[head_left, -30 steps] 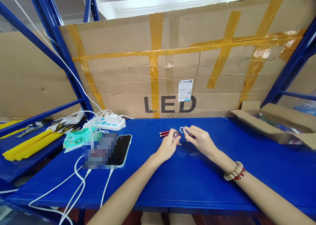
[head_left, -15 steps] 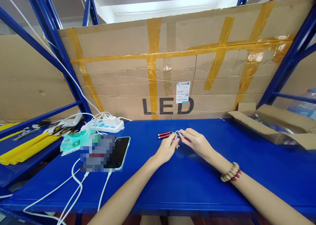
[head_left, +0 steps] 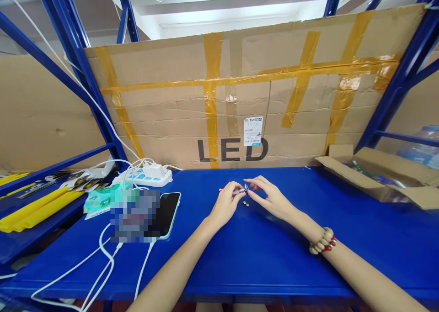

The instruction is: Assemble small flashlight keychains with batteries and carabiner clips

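Observation:
My left hand is closed around a small shiny metal tube, its silvery end poking out past the thumb toward the right. At that end, the thumb and forefinger of my right hand close on a small metal ring. Just below the fingertips, small round silvery pieces lie on the blue tabletop; they are too small to identify surely. Behind my left hand only the tip of a red tube shows, the rest being hidden.
To the left lie a phone, a blurred-out object, a green packet and a power strip with white cables. An open cardboard box stands at the right. A large cardboard sheet closes off the back.
The tube's silvery end now shows between my hands, and my left hand covers most of the red tube. Small silvery pieces are now visible on the tabletop below. My right fingers have spread somewhat.

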### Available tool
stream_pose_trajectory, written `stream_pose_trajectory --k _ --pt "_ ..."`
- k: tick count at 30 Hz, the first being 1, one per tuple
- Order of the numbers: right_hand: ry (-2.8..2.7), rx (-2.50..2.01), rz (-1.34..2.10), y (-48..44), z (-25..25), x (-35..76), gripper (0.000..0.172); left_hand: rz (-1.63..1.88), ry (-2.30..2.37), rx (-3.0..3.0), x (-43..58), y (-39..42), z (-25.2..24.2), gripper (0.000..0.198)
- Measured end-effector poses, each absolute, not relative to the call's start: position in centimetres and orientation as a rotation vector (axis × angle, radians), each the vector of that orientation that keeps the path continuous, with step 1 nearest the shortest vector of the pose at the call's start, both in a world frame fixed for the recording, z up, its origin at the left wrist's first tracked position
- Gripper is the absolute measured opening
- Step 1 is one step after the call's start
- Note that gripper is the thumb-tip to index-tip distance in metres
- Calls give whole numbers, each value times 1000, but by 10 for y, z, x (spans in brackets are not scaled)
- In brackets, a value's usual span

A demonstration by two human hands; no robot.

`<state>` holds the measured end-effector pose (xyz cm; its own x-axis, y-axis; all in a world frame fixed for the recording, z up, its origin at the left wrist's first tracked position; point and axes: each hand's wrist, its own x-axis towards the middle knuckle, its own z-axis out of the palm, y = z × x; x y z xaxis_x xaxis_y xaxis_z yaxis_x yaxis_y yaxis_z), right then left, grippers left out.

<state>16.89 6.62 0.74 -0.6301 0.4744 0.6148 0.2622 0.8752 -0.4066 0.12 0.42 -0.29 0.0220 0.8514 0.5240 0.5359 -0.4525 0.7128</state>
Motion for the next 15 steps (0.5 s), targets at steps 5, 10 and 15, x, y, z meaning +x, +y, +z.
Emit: stream_pose_trajectory --k 5,10,15 --pt "-2250 -533 630 58 5 162 37 1307 1411 2173 2 1 -2 7" --pt "-2318 -587 901 47 8 156 38 1342 1414 2209 7 -3 -1 31" --pt "-2376 -604 909 49 11 157 40 1458 1380 2165 11 -1 -5 37"
